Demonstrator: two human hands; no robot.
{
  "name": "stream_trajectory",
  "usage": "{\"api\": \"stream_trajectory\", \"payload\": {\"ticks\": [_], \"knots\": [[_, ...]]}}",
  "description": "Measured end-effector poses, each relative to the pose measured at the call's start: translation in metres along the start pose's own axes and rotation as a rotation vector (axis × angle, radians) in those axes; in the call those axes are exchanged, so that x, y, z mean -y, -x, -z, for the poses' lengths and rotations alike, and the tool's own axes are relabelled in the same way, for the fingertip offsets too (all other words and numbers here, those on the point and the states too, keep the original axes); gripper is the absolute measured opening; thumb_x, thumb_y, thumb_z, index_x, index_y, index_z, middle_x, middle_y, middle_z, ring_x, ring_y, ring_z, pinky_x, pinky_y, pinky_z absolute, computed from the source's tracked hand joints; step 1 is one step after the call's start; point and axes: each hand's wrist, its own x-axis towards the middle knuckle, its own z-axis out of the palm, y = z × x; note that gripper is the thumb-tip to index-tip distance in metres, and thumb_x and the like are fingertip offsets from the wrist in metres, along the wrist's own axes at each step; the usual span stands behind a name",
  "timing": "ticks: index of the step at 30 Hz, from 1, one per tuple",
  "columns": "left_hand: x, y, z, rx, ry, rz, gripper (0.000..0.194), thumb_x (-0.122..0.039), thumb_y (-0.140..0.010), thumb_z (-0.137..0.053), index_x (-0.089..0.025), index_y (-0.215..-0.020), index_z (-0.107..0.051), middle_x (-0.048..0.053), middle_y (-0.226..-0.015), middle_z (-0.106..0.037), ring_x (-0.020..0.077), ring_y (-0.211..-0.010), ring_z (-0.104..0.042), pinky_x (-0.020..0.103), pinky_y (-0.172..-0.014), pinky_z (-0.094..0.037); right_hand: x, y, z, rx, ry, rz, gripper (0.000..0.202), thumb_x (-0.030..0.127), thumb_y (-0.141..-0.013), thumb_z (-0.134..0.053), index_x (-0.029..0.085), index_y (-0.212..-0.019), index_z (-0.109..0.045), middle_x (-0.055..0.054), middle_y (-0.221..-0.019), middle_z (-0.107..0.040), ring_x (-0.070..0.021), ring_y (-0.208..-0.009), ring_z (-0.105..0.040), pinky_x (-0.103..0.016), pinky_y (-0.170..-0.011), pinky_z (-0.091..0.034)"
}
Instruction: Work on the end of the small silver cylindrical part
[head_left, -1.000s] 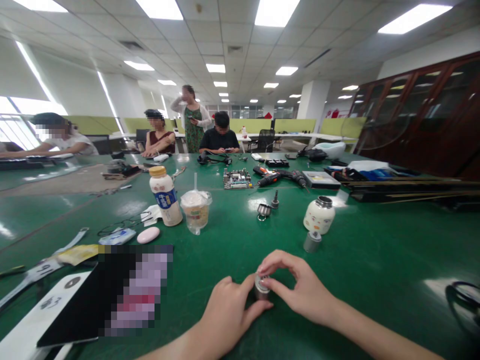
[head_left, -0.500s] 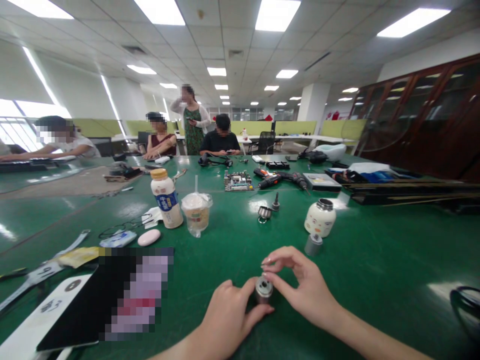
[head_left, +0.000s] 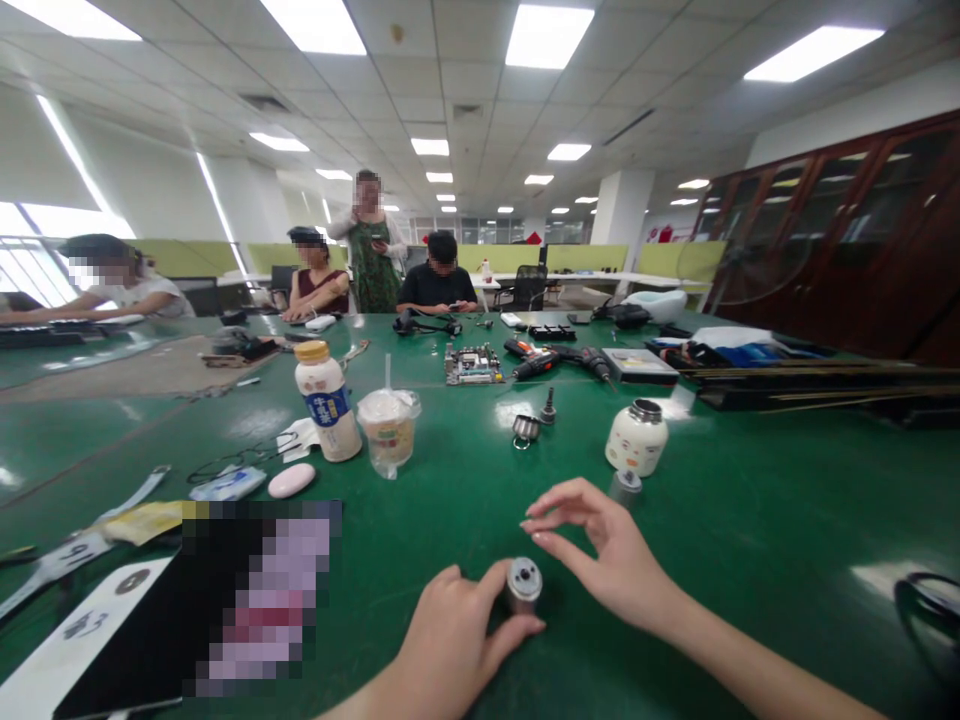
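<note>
My left hand (head_left: pixel 461 625) is closed around a small metal cylinder (head_left: pixel 524 585), thumb on the near side and index finger on the far side. The cylinder stands upright on the green table, and its round top face has a dark centre hole with smaller holes around it. Just above and right of it hovers my right hand (head_left: pixel 592 545), apart from the cylinder. Its thumb and fingertips are drawn together in a pinch; anything between them is too small to make out. Behind that hand a second metal cylinder (head_left: pixel 627 486) is partly hidden.
A cream jar (head_left: pixel 637 440) stands beyond my right hand. Farther off are a metal cup-like part (head_left: pixel 526 428), a dark drill chuck-like part (head_left: pixel 549 407), a circuit board (head_left: pixel 473 364) and power drills (head_left: pixel 536 358). Leftward are a bottle (head_left: pixel 328 405), a lidded cup (head_left: pixel 388 430) and a dark tablet-like panel (head_left: pixel 142 620).
My right hand has lifted off the top of the cylinder, uncovering its face. My left hand keeps its hold. The view has shifted slightly.
</note>
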Motion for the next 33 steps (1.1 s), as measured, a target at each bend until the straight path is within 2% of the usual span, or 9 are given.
{"api": "stream_trajectory", "payload": {"ticks": [5,12,15,18,21,25,27,30,33], "knots": [[0.001,0.0,-0.002,-0.027,0.016,-0.012,0.031,-0.044,-0.088,-0.066,-0.026,-0.113,-0.062,0.002,-0.081,-0.075,0.0271,-0.071,-0.068,0.032,-0.063,-0.046,0.015,0.013,-0.015,0.16,0.121,0.057,0.015,0.01,-0.085,-0.061,0.021,-0.095,-0.065,-0.003,-0.091,-0.07,-0.0179,-0.087,-0.069,-0.033,-0.083,-0.053],[0.001,-0.001,-0.002,-0.016,0.039,0.004,0.029,-0.044,-0.087,-0.066,-0.028,-0.109,-0.063,0.0,-0.082,-0.075,0.0264,-0.072,-0.068,0.031,-0.064,-0.046,0.012,0.01,-0.007,-0.069,0.261,0.08,0.015,0.021,-0.084,-0.067,0.022,-0.097,-0.06,0.0,-0.082,-0.064,-0.0154,-0.066,-0.061,-0.033,-0.071,-0.05],[0.002,0.0,-0.002,-0.027,0.047,-0.006,0.028,-0.044,-0.087,-0.065,-0.028,-0.11,-0.062,0.0,-0.082,-0.075,0.0258,-0.072,-0.067,0.031,-0.064,-0.046,0.013,0.012,-0.012,-0.007,0.25,0.081,0.027,0.014,-0.079,-0.069,0.024,-0.103,-0.06,-0.001,-0.091,-0.067,-0.0189,-0.082,-0.066,-0.036,-0.081,-0.05],[0.002,0.001,-0.003,-0.03,0.054,-0.023,0.031,-0.043,-0.088,-0.065,-0.029,-0.115,-0.06,-0.001,-0.083,-0.075,0.0253,-0.072,-0.067,0.031,-0.065,-0.045,0.014,0.016,-0.019,0.049,0.215,0.068,0.026,0.008,-0.079,-0.065,0.024,-0.099,-0.063,-0.001,-0.093,-0.069,-0.0182,-0.084,-0.068,-0.034,-0.081,-0.052],[0.002,0.0,-0.003,-0.023,0.037,-0.009,0.031,-0.046,-0.088,-0.064,-0.028,-0.114,-0.061,0.0,-0.082,-0.075,0.0254,-0.072,-0.067,0.03,-0.064,-0.045,0.012,0.011,-0.015,-0.039,0.146,0.067,0.018,0.013,-0.082,-0.066,0.024,-0.096,-0.062,-0.001,-0.092,-0.07,-0.0174,-0.081,-0.07,-0.033,-0.08,-0.055],[0.0,0.0,0.0,-0.015,0.006,0.002,0.029,-0.049,-0.088,-0.063,-0.027,-0.106,-0.064,0.0,-0.077,-0.074,0.0252,-0.071,-0.066,0.029,-0.063,-0.044,-0.006,-0.006,0.01,-0.178,0.119,0.038,0.021,0.023,-0.082,-0.069,0.022,-0.1,-0.057,-0.005,-0.101,-0.07,-0.02,-0.085,-0.073,-0.038,-0.088,-0.055],[-0.001,0.0,0.001,-0.015,-0.004,0.006,0.03,-0.05,-0.088,-0.062,-0.026,-0.106,-0.064,0.001,-0.076,-0.074,0.0253,-0.07,-0.066,0.029,-0.062,-0.044,-0.023,-0.013,0.022,-0.143,0.145,-0.021,0.022,0.023,-0.082,-0.068,0.022,-0.102,-0.058,-0.007,-0.105,-0.07,-0.0207,-0.088,-0.073,-0.038,-0.087,-0.056],[-0.002,0.0,0.003,-0.003,-0.006,0.015,0.031,-0.049,-0.088,-0.062,-0.025,-0.108,-0.064,0.002,-0.077,-0.074,0.0265,-0.071,-0.067,0.03,-0.063,-0.045,-0.044,-0.016,0.029,-0.079,0.157,-0.068,0.018,0.02,-0.076,-0.071,0.019,-0.093,-0.065,-0.006,-0.093,-0.073,-0.022,-0.077,-0.075,-0.038,-0.077,-0.06],[-0.002,0.0,0.003,0.007,-0.006,0.017,0.031,-0.049,-0.088,-0.063,-0.026,-0.108,-0.064,0.002,-0.077,-0.074,0.0271,-0.071,-0.067,0.031,-0.063,-0.046,-0.043,-0.015,0.025,-0.083,0.138,-0.077,0.02,0.023,-0.078,-0.071,0.019,-0.095,-0.064,-0.007,-0.096,-0.073,-0.0218,-0.081,-0.075,-0.038,-0.079,-0.06]]}}
